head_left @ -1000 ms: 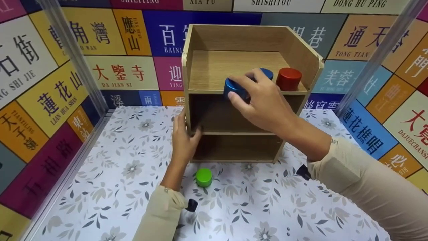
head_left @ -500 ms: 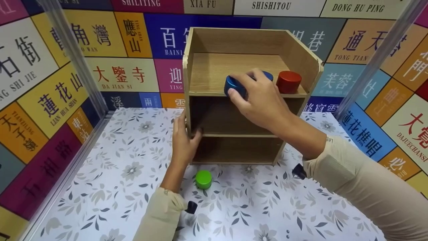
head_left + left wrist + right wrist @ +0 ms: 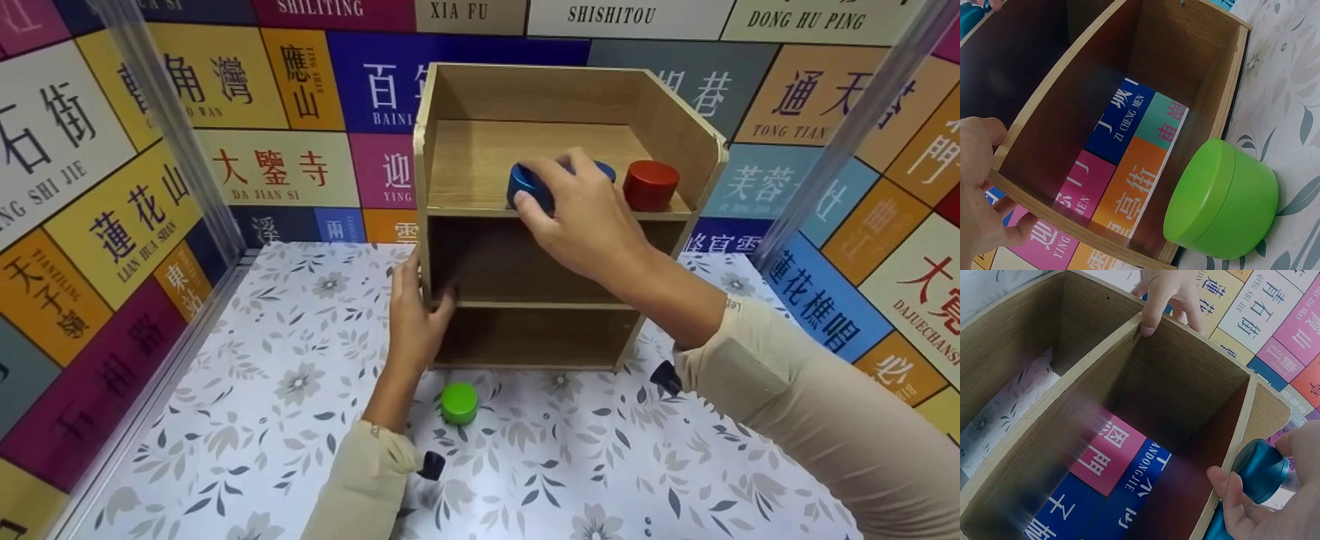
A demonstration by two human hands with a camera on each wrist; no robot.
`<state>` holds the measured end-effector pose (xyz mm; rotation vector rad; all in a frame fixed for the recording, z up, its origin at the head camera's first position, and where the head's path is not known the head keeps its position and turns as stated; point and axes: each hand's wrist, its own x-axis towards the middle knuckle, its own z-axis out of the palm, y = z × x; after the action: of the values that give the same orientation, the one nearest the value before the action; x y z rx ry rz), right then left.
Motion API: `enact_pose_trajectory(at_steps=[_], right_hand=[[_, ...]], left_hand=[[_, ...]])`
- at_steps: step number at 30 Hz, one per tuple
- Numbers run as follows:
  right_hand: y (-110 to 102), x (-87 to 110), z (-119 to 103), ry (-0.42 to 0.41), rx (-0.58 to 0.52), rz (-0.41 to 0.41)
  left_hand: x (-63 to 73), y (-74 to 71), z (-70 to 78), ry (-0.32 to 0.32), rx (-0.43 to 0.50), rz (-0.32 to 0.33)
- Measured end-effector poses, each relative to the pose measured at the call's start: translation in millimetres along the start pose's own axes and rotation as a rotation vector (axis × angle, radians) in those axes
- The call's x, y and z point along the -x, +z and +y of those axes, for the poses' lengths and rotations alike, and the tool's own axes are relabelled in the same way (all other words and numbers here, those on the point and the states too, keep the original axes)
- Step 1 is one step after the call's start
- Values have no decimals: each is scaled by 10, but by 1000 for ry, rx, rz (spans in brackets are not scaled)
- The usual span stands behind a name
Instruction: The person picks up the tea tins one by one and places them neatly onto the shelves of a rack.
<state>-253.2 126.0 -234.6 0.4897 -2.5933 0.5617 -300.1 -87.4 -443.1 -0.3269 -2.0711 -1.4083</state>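
Note:
My right hand [image 3: 592,225] pinches a blue round tin [image 3: 525,187] between thumb and fingers at the front edge of the wooden shelf unit's [image 3: 487,142] top board. A second blue tin [image 3: 606,171] sits just right of it, partly hidden behind the hand. Further right on that board stands a red tin [image 3: 651,186]. My left hand [image 3: 412,322] grips the unit's left side panel, thumb inside and fingers outside, as the left wrist view also shows. On the tabletop in front of the unit is a green tin [image 3: 459,403], close to the bottom board in the left wrist view.
The unit has two lower compartments, a middle one [image 3: 510,262] and a bottom one [image 3: 532,337], with no back panel in the wrist views. A floral cloth [image 3: 300,420] covers the table. Panels with printed signs [image 3: 277,165] and metal posts [image 3: 161,112] enclose it.
The held blue tin has shifted slightly back, from overhanging the front edge to the top board's edge. My left hand keeps its place on the side panel. The head view has tilted slightly.

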Motion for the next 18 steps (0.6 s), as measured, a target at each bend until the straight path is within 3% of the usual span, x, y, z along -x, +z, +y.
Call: enact_pose_trajectory(at_steps=[18], right_hand=[[27,-61,-32,49,26,-51]], left_hand=[[10,-13,8,-18,7,-3]])
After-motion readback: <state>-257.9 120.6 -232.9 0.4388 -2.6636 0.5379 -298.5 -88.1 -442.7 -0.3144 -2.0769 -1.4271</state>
